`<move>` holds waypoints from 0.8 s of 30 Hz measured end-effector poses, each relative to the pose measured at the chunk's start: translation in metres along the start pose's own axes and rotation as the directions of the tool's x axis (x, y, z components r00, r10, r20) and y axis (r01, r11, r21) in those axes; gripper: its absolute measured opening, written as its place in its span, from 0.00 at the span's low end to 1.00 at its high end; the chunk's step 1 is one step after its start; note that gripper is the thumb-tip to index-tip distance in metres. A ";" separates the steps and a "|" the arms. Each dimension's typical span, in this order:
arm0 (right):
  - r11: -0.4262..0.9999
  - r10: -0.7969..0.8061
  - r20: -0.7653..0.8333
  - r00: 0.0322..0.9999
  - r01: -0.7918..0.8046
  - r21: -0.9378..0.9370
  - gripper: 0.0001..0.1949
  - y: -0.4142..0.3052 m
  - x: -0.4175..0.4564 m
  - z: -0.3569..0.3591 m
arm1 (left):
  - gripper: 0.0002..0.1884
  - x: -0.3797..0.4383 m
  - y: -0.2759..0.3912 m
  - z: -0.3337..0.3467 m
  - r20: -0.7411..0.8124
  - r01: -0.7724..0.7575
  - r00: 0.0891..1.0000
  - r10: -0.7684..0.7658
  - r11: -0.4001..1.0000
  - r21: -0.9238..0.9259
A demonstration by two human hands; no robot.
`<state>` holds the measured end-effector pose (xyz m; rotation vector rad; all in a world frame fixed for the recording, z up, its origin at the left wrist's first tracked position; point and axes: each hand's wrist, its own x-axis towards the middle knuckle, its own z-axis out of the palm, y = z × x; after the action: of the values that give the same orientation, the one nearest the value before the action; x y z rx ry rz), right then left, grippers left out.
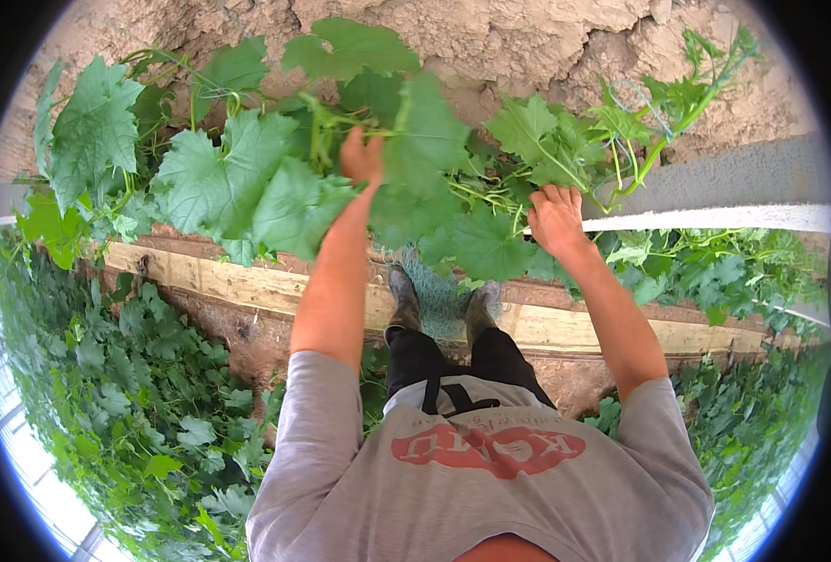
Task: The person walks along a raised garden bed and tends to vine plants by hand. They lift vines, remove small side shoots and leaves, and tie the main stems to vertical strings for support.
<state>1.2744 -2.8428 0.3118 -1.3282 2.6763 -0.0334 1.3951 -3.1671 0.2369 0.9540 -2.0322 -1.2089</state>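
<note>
Broad-leaved green vines (226, 175) sprawl across the ground before me. My left hand (363, 158) reaches in among the leaves, its fingers at a thin vine stem (380, 133) and seemingly closed on it. A large leaf (426, 133) beside that hand is blurred. My right hand (557, 218) lies lower on the right, fingers bent against the foliage near the white edge of a grey strip (710, 186); whether it grips a stem cannot be made out. Just right of it, a thick vine shoot (644, 168) rises, with thin blue twine (658, 116) wrapped about it.
Dry, cracked soil (528, 42) forms a bank at the far side. My boots (405, 295) stand by a long pale wooden board (598, 327), with tangled blue-green netting (440, 295) between them. Dense vines (127, 365) grow behind on the left, and more (753, 400) on the right.
</note>
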 end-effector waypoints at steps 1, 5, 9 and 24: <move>1.000 -0.019 0.002 1.000 0.019 -0.012 0.11 0.000 0.000 0.000 | 0.10 0.002 -0.012 -0.021 -0.004 0.019 1.000 -0.019 1.000 0.004; 0.996 -0.075 0.028 0.997 0.077 -0.043 0.10 0.002 0.006 0.006 | 0.10 -0.004 -0.001 -0.121 0.076 -0.062 0.996 0.053 0.991 0.120; 0.979 -0.130 0.177 0.976 0.154 -0.131 0.13 -0.008 0.021 0.010 | 0.10 -0.014 0.048 -0.198 0.165 -0.321 0.946 0.280 0.881 0.347; 0.583 -0.238 0.559 0.795 0.577 -0.572 0.14 -0.068 0.097 0.024 | 0.27 -0.086 0.019 -0.251 0.367 0.344 0.893 -0.261 0.921 -0.181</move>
<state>1.2743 -2.9601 0.2818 -1.8673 1.9504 1.2459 1.6324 -3.2128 0.3487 1.0269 -1.9665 -1.8574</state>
